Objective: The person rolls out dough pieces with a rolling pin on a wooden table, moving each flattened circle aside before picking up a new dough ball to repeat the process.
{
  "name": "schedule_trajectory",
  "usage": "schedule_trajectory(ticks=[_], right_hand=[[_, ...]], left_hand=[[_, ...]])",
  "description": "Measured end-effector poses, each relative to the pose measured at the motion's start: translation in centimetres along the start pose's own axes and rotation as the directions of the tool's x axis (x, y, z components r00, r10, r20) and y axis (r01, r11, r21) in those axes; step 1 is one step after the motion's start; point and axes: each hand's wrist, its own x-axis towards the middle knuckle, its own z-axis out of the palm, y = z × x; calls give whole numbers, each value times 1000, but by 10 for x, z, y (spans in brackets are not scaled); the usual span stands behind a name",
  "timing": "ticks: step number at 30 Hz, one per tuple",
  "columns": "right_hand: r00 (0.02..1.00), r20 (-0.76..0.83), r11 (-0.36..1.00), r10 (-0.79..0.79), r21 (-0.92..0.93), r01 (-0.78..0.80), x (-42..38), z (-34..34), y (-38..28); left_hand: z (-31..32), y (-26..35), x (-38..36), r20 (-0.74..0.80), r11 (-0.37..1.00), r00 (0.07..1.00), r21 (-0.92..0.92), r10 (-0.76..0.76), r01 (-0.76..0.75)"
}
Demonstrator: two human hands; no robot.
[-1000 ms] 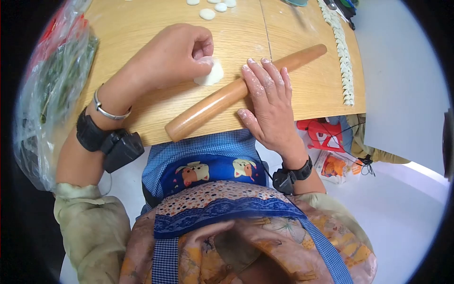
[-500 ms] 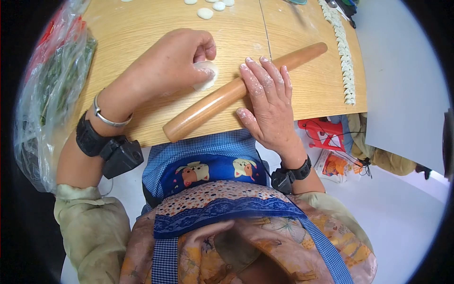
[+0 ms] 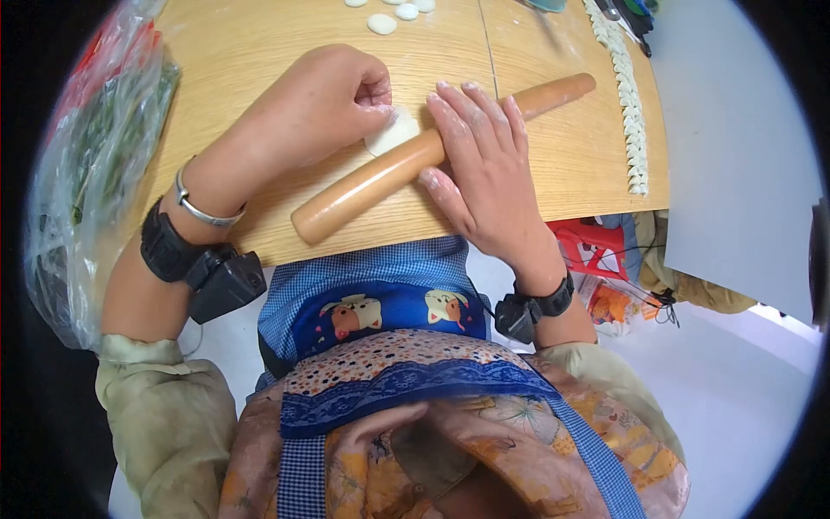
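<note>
A round, flat dough wrapper (image 3: 391, 137) lies on the wooden table, its lower right edge against the rolling pin (image 3: 363, 190). My left hand (image 3: 333, 104) is closed, with thumb and curled fingers pinching the wrapper's upper edge. Across the middle of the pin rests my right hand (image 3: 488, 169), palm down, its floury fingers stretched out over the wood and the thumb on the near side. The pin slants from the table's front edge up to the right. My left palm and fingertips are partly hidden from above.
Several small dough rounds (image 3: 382, 24) sit at the far edge. A long row of pleated dumplings (image 3: 634, 121) lines the table's right side. Clear plastic bags with greens (image 3: 112, 147) lie on the left. Below the table at right is a red stool (image 3: 596, 246).
The rolling pin has shifted slightly toward the lower left, and my right hand has slid up and left over it. More of the wrapper shows beneath my left fingers.
</note>
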Motion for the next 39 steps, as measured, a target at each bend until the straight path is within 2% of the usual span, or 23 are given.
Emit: schedule_trajectory(ticks=[4,10,14,18,20,24,27,29,33,35,39], right_hand=[[997,-44,998,-66,-19,65,34,9,7],[996,-59,997,-73,15,74,57,18,11],[997,-19,997,-74,3,74,17,4,7],[998,55,999,17,26,-19,-21,-5,2],[997,53,998,49,48,-51,-29,-6,1],[998,40,998,56,15,-57,-28,-2,1],[998,36,999,44,21,-45,-27,-1,2],[999,33,999,42,17,-43,-27,-1,2],[998,33,999,45,16,-46,-27,-1,3],[998,37,999,45,10,-45,-27,-1,3],[999,32,999,39,17,-39,-13,-3,1]], left_hand=[[-3,-2,1,6,1000,1000,-5,-6,6],[-7,-9,3,-3,1000,1000,5,17,-17],[-7,-5,3,15,1000,1000,9,-14,14],[-7,-5,3,19,1000,1000,3,17,-17],[-6,-4,5,53,995,999,-99,8,-2],[6,-7,4,0,986,999,-157,52,-51],[7,-1,2,-22,989,999,-148,-28,25],[5,-3,2,15,1000,1000,-8,-8,9],[0,1,3,48,997,996,5,-74,74],[-2,2,2,62,993,995,-77,-79,84],[-1,-2,2,27,994,999,-96,-40,43]])
